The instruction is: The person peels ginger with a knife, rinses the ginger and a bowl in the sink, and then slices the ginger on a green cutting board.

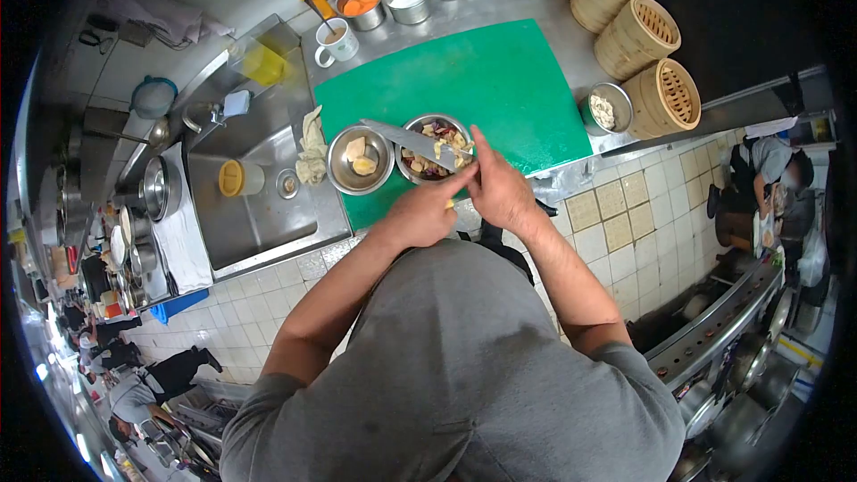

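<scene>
A knife [406, 137] lies slantwise above a steel bowl [401, 162] of mixed chopped food, its blade pointing left. Closed at the blade's right end is my right hand [503, 189]; its index finger stretches up past the bowl's rim. My left hand [423, 212] is at the near side of the same bowl, with fingers bent and a fingertip reaching the blade's right end. Something small and yellow peeks from under its fingers, too hidden to name. To the left, a second steel bowl [344, 180] holds a few pale yellow pieces. Both bowls rest on the green cutting board [464, 71].
Left of the board is a sink [268, 205] with a yellow-lidded container [232, 178] and a cloth [312, 147] on its edge. A mug [337, 43] and small steel containers line the back. Bamboo steamers [638, 36] stand right. Other people work farther off.
</scene>
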Motion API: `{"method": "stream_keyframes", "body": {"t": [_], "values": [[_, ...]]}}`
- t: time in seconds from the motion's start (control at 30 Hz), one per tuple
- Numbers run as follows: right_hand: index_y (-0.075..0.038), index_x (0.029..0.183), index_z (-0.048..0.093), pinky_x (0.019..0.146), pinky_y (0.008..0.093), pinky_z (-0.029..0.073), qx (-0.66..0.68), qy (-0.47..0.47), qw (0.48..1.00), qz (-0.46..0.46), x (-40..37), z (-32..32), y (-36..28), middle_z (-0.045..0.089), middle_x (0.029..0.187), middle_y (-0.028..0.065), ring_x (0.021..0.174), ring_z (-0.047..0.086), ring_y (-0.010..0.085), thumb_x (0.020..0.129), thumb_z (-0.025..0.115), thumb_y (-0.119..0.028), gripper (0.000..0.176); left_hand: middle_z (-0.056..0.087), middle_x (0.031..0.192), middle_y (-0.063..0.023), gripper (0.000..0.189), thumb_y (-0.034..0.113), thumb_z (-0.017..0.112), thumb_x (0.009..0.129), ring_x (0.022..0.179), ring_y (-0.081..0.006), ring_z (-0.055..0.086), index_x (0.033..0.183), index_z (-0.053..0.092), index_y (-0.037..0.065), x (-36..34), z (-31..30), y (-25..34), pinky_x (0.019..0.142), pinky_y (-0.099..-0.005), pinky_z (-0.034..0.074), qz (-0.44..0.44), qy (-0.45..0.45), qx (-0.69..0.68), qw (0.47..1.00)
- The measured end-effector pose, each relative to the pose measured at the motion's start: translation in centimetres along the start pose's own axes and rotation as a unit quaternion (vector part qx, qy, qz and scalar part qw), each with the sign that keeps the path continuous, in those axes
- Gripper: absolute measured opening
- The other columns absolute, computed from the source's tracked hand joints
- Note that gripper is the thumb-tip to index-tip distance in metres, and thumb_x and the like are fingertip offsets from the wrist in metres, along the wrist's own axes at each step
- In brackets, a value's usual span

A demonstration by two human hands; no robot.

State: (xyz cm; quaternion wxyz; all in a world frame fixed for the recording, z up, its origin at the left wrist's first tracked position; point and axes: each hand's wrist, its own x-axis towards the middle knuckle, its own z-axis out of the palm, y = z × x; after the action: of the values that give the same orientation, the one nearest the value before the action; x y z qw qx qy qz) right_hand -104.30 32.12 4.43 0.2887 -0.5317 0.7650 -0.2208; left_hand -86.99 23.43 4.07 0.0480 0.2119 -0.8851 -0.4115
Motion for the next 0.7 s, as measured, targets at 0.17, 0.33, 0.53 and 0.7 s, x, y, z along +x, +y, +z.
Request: {"method": "stream_keyframes", "body": {"t": [0.17, 0.33, 0.53, 0.7], "values": [[-0.013, 0.165, 0.014, 0.088, 0.054, 0.056, -0.039, -0.017, 0.998, 0.044, -1.5, -1.5, -1.3, 0.058, 0.129, 0.0273, 0.106, 0.068, 0.0455, 0.093, 0.07, -0.021, 0.092, 0.073, 0.106, -0.0229, 0.08, 0.004, 0.058, 0.084, 0.092, -0.0396, 0.072, 0.158, 0.039, 0.027, 1.3, 0.5, 0.9, 0.08, -0.0523, 0.057, -0.102, -0.072, 0.129, 0.984], [-0.018, 0.165, 0.015, 0.088, 0.0538, 0.057, -0.084, -0.022, 0.993, 0.077, -3.7, -3.4, -0.7, 0.057, 0.132, 0.0258, 0.107, 0.068, 0.045, 0.091, 0.072, -0.017, 0.093, 0.074, 0.109, -0.0184, 0.085, 0.007, 0.057, 0.087, 0.092, -0.0383, 0.073, 0.161, 0.031, 0.039, 2.0, 0.3, 0.6, 0.082, -0.0515, 0.057, -0.155, -0.083, 0.182, 0.967], [-0.02, 0.164, 0.022, 0.091, 0.0546, 0.056, -0.115, 0.008, 0.987, 0.107, -7.4, -6.8, 1.9, 0.058, 0.132, 0.0228, 0.108, 0.067, 0.0439, 0.089, 0.074, -0.016, 0.092, 0.074, 0.107, -0.0194, 0.087, 0.011, 0.057, 0.088, 0.09, -0.0379, 0.073, 0.163, 0.025, 0.039, 1.8, 0.0, -3.4, 0.081, -0.0508, 0.058, -0.202, -0.046, 0.173, 0.963], [-0.017, 0.16, 0.033, 0.094, 0.0529, 0.055, -0.074, 0.06, 0.991, 0.095, -7.8, -8.0, 5.1, 0.059, 0.132, 0.0259, 0.113, 0.065, 0.0451, 0.087, 0.077, -0.013, 0.085, 0.074, 0.106, -0.0201, 0.079, 0.016, 0.06, 0.088, 0.09, -0.0408, 0.072, 0.161, 0.034, 0.033, 0.2, -2.2, -3.5, 0.083, -0.0541, 0.056, -0.241, 0.014, 0.122, 0.963]]}}
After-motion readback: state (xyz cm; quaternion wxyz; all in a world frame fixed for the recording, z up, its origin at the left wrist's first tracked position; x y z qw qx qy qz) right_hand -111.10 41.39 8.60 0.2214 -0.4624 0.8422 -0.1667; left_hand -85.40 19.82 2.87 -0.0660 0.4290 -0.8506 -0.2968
